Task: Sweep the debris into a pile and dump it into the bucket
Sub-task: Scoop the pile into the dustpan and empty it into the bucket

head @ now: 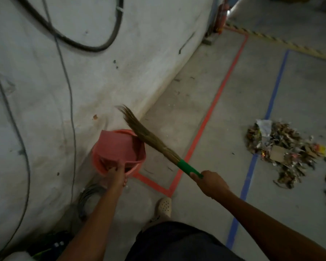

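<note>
As the left hand point(116, 173) holds a dustpan point(115, 146) in the bucket point(98, 161) — right hand point(211, 182) grips broom point(152, 138).

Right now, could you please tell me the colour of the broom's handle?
The straw broom's handle is green; head view.

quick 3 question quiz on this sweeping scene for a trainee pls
1. True or false: the right hand grips the broom by its green handle.
2. Fill in: the left hand holds the pink ____ at the bucket.
3. The debris pile lies: A) inside the bucket B) beside the blue tape line C) against the wall.
Key: 1 true; 2 dustpan; 3 B.
</note>
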The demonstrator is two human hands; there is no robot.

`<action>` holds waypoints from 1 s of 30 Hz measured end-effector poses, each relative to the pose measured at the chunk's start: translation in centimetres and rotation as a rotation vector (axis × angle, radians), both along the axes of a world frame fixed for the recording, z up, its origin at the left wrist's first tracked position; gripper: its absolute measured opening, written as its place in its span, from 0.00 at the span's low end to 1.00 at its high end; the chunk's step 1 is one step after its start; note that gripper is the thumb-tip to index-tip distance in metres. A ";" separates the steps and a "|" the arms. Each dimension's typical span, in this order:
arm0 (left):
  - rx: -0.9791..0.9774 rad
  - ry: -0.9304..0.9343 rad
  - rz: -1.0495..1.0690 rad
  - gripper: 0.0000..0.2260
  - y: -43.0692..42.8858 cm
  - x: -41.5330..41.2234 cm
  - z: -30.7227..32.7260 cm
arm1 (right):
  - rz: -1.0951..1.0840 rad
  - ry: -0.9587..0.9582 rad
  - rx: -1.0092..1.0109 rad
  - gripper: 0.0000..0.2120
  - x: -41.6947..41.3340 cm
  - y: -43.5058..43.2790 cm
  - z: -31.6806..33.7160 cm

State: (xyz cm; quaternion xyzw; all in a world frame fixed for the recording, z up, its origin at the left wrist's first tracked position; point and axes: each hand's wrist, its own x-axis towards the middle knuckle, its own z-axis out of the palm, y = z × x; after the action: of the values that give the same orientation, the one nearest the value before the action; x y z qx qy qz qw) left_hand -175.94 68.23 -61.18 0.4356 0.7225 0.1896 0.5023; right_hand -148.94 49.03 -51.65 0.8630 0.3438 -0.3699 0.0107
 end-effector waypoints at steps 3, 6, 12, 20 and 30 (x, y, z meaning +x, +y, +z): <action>0.079 -0.036 -0.102 0.12 0.1 3.8 1.1 | -0.146 0.007 0.056 0.28 1.3 -1.9 -0.9; 0.090 -0.126 -0.218 0.06 0.1 8.5 2.1 | -0.299 -0.011 0.096 0.28 3.4 -3.6 -0.9; 0.011 -0.169 -0.466 0.05 0.3 19.6 3.0 | -0.631 0.017 0.175 0.27 8.5 -8.1 -0.5; -0.071 -0.218 -0.685 0.06 -5.0 37.0 2.9 | -1.011 0.047 0.237 0.27 17.7 -16.7 -1.4; -0.166 -0.195 -0.746 0.09 -16.6 54.9 1.7 | -1.229 0.140 0.203 0.27 30.7 -29.6 -3.5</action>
State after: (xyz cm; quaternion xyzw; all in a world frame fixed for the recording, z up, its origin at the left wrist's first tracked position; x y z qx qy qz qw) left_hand -121.03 51.62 -59.48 0.6060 0.4764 -0.0244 0.6366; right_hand -118.23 19.43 -55.14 0.8735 -0.1821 -0.3296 -0.3087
